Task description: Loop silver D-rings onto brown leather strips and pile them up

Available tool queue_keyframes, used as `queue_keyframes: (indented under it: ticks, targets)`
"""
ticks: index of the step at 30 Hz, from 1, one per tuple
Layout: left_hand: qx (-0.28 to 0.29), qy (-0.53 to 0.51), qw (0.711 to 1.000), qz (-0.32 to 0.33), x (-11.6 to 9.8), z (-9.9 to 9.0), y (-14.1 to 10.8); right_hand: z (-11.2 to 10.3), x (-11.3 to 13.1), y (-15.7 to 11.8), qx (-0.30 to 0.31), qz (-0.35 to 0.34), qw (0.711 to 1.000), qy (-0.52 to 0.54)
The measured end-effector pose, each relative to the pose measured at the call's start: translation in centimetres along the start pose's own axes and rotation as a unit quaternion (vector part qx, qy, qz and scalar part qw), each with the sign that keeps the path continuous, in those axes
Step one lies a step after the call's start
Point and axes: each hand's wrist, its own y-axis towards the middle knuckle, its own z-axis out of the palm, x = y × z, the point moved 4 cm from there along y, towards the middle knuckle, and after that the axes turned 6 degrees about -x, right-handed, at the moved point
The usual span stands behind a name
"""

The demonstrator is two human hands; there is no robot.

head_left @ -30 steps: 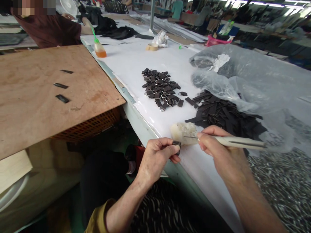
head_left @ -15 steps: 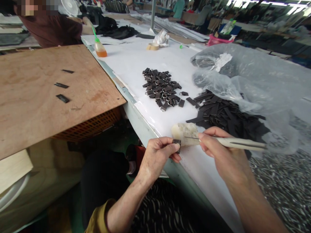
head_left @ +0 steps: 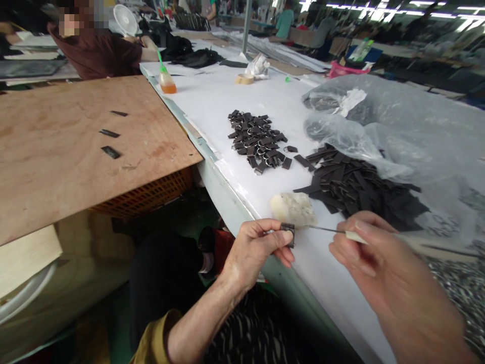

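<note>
Pinched between the thumb and fingers of my left hand (head_left: 252, 253) is a small dark folded strap tab (head_left: 288, 233), at the table's front edge. My right hand (head_left: 390, 278) grips an awl-like tool (head_left: 355, 236) with a pale handle and a thin metal shaft. Its tip points left, close to the tab; whether they touch I cannot tell. Just behind the tab lies a pale, pitted block (head_left: 292, 206). Beyond it is a pile of dark tabs with metal rings (head_left: 257, 139). Loose dark strips (head_left: 352, 179) are heaped to the right.
Clear plastic bagging (head_left: 401, 111) spreads over the right side, near a mass of small metal pieces (head_left: 454, 288). A bottle of orange liquid (head_left: 167, 83) and a tape roll (head_left: 244, 79) stand farther back. A wooden board (head_left: 68, 167) adjoins at left; a co-worker (head_left: 94, 53) sits beyond.
My right hand has drawn right and nearer to me with the tool, whose shaft has moved from over the pale block to its front edge. My left hand still pinches the tab. The view has shifted slightly.
</note>
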Motion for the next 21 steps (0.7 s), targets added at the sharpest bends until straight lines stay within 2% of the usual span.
queue_keyframes:
  ticks: [7,21]
  targets:
    - [0.004,-0.032,0.999,0.006,0.1,0.6,0.0,0.5,-0.5,-0.3,0.021,0.013,1.0,0.016]
    - [0.001,-0.044,0.999,0.006,0.2,0.7,-0.1,0.6,-2.0,0.5,0.041,0.035,0.998,0.016]
